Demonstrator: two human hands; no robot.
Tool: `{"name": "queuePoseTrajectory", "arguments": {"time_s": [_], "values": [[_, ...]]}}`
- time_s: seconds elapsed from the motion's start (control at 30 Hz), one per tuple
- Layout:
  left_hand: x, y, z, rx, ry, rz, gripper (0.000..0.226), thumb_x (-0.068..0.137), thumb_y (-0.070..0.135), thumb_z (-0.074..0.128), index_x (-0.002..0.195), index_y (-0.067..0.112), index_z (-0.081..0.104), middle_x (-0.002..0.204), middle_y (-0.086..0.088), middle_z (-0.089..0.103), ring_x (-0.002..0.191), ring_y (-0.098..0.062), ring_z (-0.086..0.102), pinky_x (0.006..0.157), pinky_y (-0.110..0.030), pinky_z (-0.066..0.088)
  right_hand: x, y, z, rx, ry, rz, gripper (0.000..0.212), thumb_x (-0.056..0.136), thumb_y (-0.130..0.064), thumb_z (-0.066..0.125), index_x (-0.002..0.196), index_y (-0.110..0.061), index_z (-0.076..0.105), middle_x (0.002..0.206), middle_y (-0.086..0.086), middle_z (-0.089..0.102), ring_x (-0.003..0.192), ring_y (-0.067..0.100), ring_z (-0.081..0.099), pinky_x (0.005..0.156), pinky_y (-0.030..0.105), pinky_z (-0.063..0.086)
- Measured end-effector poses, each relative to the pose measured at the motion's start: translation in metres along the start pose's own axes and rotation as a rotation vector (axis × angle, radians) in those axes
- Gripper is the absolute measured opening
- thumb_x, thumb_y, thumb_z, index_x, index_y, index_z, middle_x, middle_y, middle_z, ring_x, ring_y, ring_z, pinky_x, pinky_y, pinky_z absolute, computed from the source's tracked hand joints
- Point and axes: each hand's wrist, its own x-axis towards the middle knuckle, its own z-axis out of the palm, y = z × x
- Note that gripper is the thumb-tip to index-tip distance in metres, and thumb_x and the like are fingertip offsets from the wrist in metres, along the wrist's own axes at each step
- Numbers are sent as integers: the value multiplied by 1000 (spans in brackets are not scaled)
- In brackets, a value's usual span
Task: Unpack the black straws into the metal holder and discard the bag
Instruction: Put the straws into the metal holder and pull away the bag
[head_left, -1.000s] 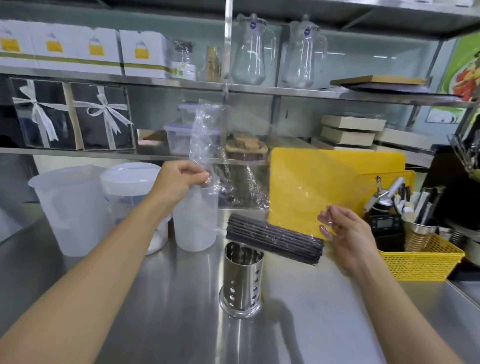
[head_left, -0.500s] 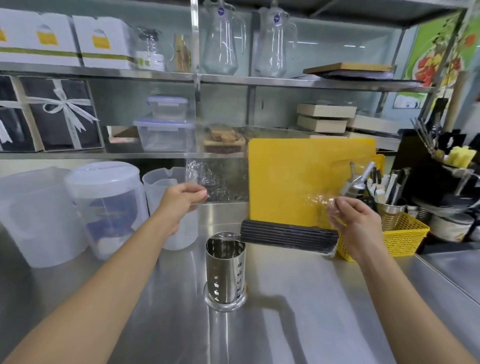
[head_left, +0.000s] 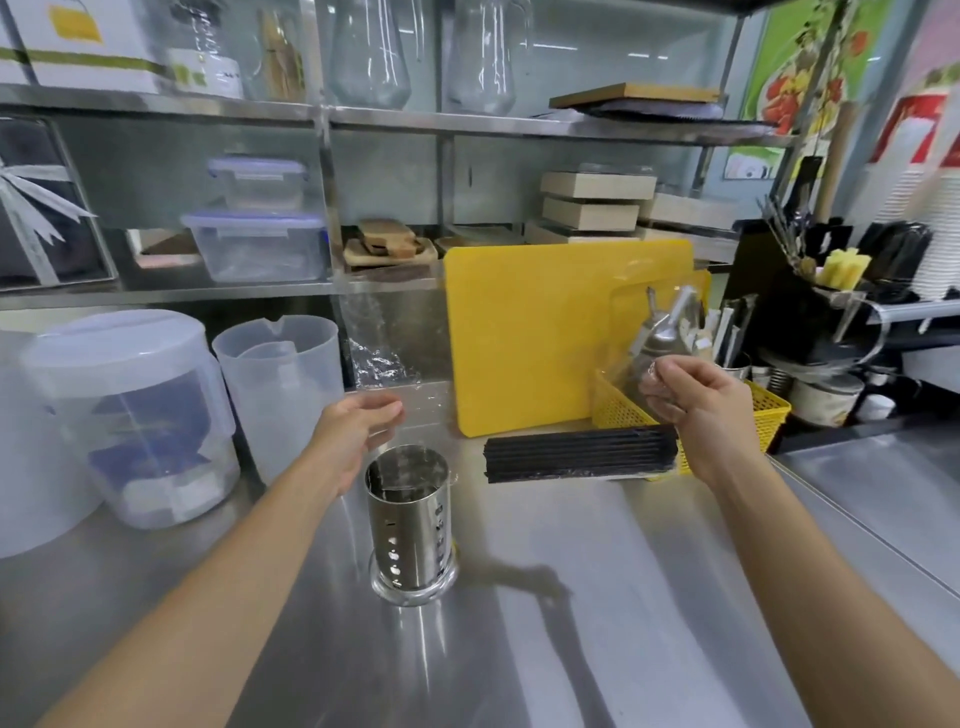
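One bundle of black straws (head_left: 577, 459) lies flat on the steel counter (head_left: 623, 597), right of centre, its right end inside a clear plastic bag (head_left: 631, 358) that rises from it. The right hand (head_left: 698, 410) pinches the upper part of that bag, fingers closed on the film just above the bundle's right end. Left of the straws, and apart from them, the perforated metal holder (head_left: 410, 525) stands upright (nothing shows inside it). The left hand (head_left: 358, 428) hovers just beyond the holder's far-left rim, fingers loosely spread and gripping nothing. Behind the straws a yellow cutting board (head_left: 524, 338) leans upright, with a yellow basket (head_left: 763, 415) of utensils to the right. Translucent plastic jugs (head_left: 280, 384) stand at far left.
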Motion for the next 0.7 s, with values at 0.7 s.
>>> {"name": "queuePoseTrajectory", "arguments": {"time_s": [0.7], "values": [[-11,108,-14,689,207,746,75,77,28,72,138,18,29,140,-8,40,127,-15,37,104,-32,30,15,-10,20,-46,-117,-7,6,84,-19,63,78,-19,66,63,-8,69,74,14,64,77,32,49]]}}
